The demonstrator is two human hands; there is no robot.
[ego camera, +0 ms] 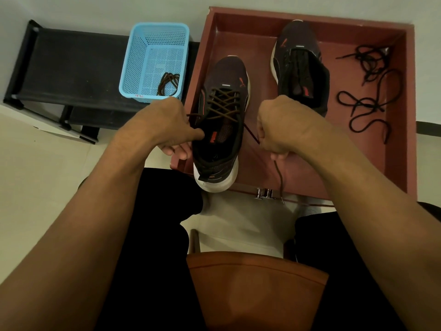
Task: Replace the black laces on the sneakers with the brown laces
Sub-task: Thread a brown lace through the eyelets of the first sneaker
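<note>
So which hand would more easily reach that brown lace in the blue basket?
Probably the left hand: the blue basket with the spare brown lace sits just beyond it, while the right hand grips the threaded lace across the sneaker.

Red tray (253, 39) — sneakers (230, 72), black laces (368, 62)

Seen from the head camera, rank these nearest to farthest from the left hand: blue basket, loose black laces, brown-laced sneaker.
1. the brown-laced sneaker, gripped by the left hand.
2. the blue basket, just beyond, to the left.
3. the loose black laces, far right in the red tray.
</note>
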